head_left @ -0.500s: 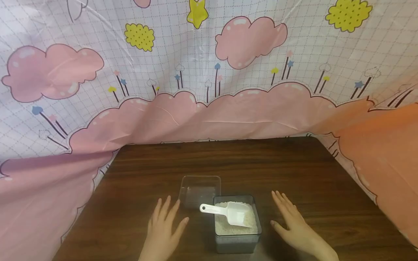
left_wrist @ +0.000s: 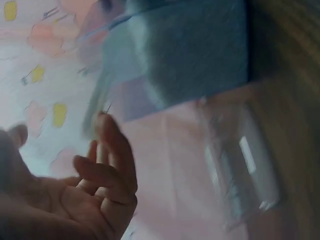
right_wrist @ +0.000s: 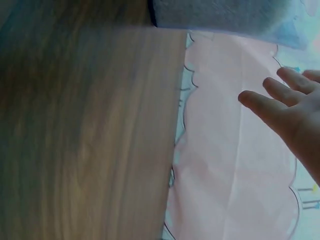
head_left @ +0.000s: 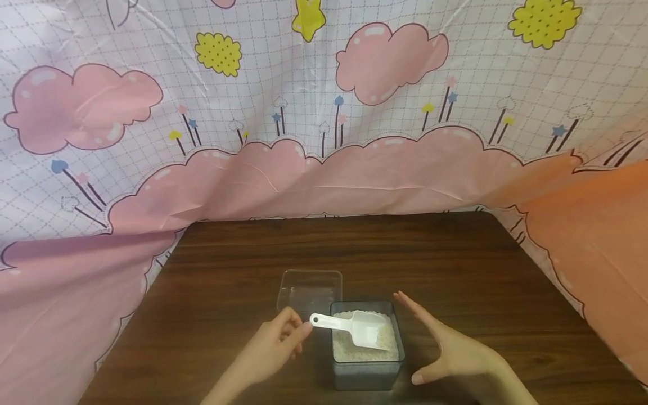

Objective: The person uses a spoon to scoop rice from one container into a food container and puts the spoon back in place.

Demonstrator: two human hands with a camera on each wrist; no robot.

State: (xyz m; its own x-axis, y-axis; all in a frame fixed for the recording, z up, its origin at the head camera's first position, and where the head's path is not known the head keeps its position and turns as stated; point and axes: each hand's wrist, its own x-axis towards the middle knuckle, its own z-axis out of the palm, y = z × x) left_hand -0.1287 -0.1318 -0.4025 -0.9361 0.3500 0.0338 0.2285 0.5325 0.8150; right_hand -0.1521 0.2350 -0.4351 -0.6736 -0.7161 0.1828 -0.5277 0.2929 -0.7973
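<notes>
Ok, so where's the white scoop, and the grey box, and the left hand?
White scoop (head_left: 361, 331): head view, on the scoop's bowl.
Grey box (head_left: 365, 377): head view, on its near outer wall, below the rim.
Left hand (head_left: 273, 346): head view, on the middle of the hand.

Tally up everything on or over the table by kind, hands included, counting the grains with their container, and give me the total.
White scoop: 1
Grey see-through container filled with white grains: 1
Clear shallow tray or lid: 1
Bare hands, left hand and right hand: 2
Total: 5
</notes>
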